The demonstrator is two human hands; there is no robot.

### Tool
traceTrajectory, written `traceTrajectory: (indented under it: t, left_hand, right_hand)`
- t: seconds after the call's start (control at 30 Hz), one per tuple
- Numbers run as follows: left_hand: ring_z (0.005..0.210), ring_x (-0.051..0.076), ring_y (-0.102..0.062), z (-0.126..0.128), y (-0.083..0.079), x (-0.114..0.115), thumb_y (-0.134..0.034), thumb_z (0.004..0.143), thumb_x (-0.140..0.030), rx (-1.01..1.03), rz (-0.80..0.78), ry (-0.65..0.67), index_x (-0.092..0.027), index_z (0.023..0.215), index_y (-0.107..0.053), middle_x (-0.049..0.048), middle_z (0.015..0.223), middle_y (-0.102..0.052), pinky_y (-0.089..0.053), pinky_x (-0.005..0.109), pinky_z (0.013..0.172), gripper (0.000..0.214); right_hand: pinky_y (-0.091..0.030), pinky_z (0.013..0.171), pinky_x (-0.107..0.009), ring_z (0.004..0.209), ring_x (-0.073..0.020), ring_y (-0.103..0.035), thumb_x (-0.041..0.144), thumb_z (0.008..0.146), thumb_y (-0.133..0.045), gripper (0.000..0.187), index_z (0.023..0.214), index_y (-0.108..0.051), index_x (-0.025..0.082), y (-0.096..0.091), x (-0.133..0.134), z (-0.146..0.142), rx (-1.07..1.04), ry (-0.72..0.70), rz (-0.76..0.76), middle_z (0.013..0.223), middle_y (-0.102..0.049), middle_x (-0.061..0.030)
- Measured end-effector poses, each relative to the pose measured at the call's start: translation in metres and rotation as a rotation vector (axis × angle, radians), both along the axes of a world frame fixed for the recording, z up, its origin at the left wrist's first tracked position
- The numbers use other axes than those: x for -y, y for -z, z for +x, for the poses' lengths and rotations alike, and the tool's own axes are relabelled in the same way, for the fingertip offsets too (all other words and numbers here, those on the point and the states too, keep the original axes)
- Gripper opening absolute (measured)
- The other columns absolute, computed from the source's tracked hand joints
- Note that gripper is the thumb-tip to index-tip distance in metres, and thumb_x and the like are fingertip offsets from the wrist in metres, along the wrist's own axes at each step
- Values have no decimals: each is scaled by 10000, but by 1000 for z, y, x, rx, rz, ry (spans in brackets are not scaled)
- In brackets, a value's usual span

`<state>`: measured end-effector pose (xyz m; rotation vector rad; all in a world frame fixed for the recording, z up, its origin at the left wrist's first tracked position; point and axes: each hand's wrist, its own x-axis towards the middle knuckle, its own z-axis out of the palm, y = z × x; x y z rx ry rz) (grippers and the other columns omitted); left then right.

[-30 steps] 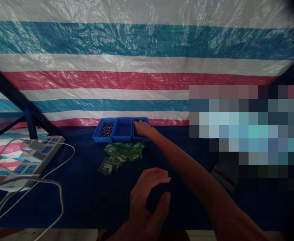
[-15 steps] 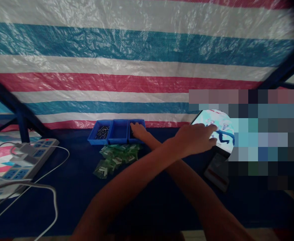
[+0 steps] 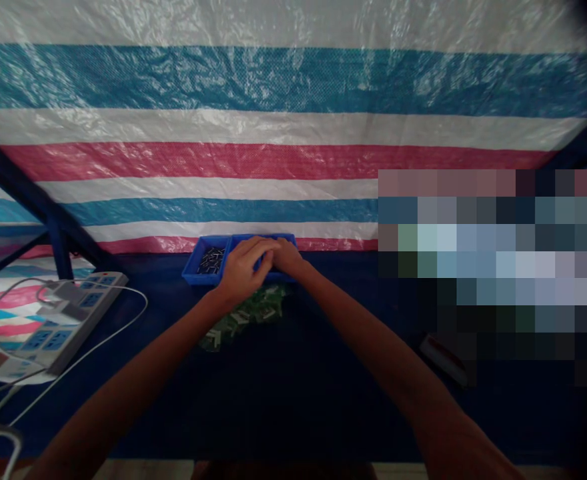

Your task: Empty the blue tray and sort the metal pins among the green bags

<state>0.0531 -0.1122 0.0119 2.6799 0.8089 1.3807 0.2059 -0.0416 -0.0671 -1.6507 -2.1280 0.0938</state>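
Note:
My left hand (image 3: 247, 265) hovers over the middle of the row of blue trays (image 3: 192, 273), its fingers stretched to the right and the thumb apart. Its fingertips meet or overlap my right hand (image 3: 286, 256), which is at the right-hand tray. The fingers of my right hand are mostly hidden, so I cannot see what they hold, if anything. Small dark and silvery metal pieces (image 3: 211, 261) lie in the left tray. Just in front of the trays are several small clear bags (image 3: 246, 315) with pale pieces in them, partly covered by my left wrist.
A white power strip (image 3: 81, 320) with plugs and loose cables (image 3: 146, 303) lies at the left. On the right of the dark blue table (image 3: 323, 400) is a dark flat object (image 3: 443, 357) beside a blurred-out area. A striped plastic sheet (image 3: 273, 160) hangs behind.
My left hand has come back from the lit screen at the right to the trays, so my arms no longer cross. My right hand stays at the right tray. The view has shifted slightly.

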Motion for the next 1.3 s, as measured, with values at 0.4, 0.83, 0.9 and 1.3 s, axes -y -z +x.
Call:
traceTrajectory:
  t: [0.4,0.83,0.9,1.3]
  left_hand:
    - [996,181,-603,-76,56,-12,-442,944,-249,73,51,-442,-165,1029,-632,70,1020,-658,-451,324,918,224]
    - [1053,176,-580,-84,60,7,-399,972,-269,52,-104,-177,-153,1069,-628,77,1054,-647,-457,346,980,274]
    - [1080,184,-566,-83,61,8,-390,972,-268,33,-120,-131,-148,1093,-617,86,1073,-639,-450,356,990,284]
    - [1409,286,-259,-103,59,60,-465,929,-519,-456,-322,-158,-275,1499,-245,91,1541,-237,-274,494,1150,658]
  right_hand:
    - [-413,896,-248,950,-140,-507,185,826,-487,329,1153,-526,194,-64,60,-12,-122,-141,19,1055,-538,-59]
    - [-359,1014,-458,1220,-297,-367,435,857,-520,491,1278,-515,180,-1,111,-60,161,-307,143,1344,-395,-152]
    - [-301,1068,-496,1262,-314,-330,570,827,-540,654,1339,-475,168,2,112,-59,123,-322,152,1376,-369,-164]
    - [-142,1207,-501,1438,-268,-156,756,805,-446,904,1496,-307,189,0,130,-23,34,-411,218,1524,-216,-110]
